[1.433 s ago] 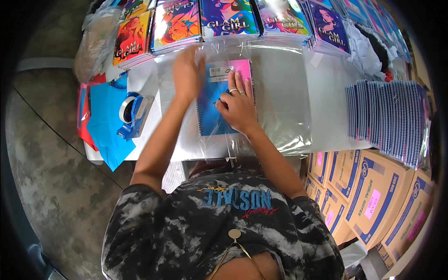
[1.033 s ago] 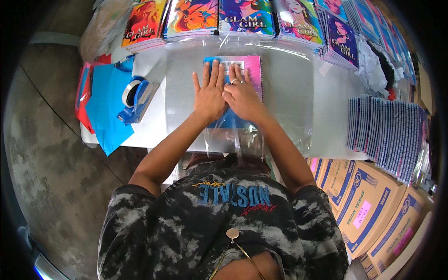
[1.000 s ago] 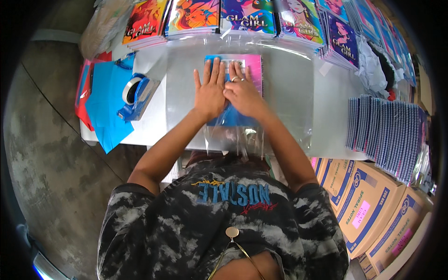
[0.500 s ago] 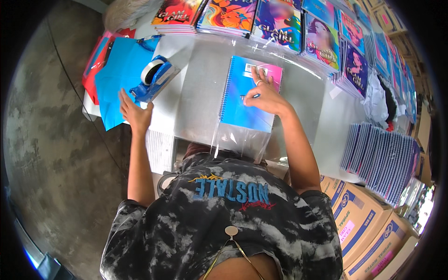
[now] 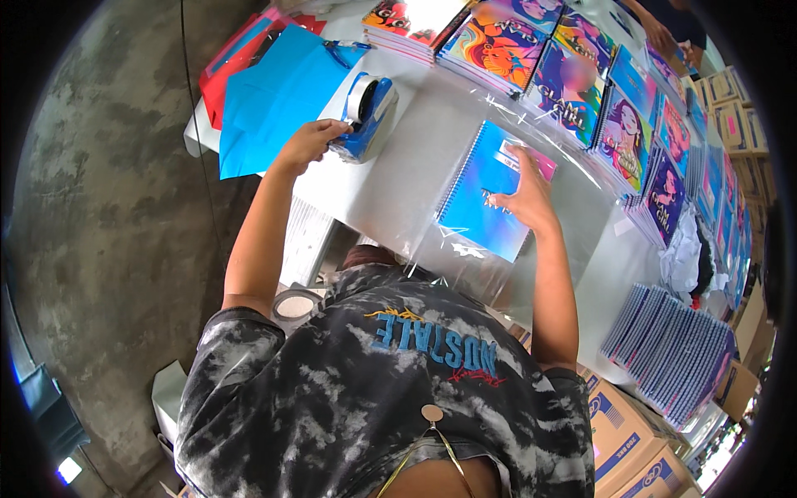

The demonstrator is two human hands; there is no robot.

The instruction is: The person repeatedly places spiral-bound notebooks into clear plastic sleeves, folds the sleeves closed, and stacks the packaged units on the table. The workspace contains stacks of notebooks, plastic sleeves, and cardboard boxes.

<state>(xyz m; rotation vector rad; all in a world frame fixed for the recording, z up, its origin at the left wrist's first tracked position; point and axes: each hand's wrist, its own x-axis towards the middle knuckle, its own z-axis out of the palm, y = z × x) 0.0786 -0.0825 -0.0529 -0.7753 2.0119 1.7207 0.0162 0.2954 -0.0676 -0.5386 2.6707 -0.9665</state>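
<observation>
The spiral notebook (image 5: 477, 212) lies under the right hand's (image 5: 533, 197) spread fingers, seemingly already laid in clear film (image 5: 462, 259) whose near end looks unfastened; the left hand's (image 5: 307, 144) fingers pinch together at the tape dispenser (image 5: 366, 138), grip uncertain.

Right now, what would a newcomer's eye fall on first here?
Probably the stacks of vividly coloured notebooks across the far side of the table. Nearer, a blue-and-pink spiral notebook lies with the right grip spread over it. Further left, the left grip has its fingertips at a blue tape dispenser, beside a bright blue sheet.
</observation>
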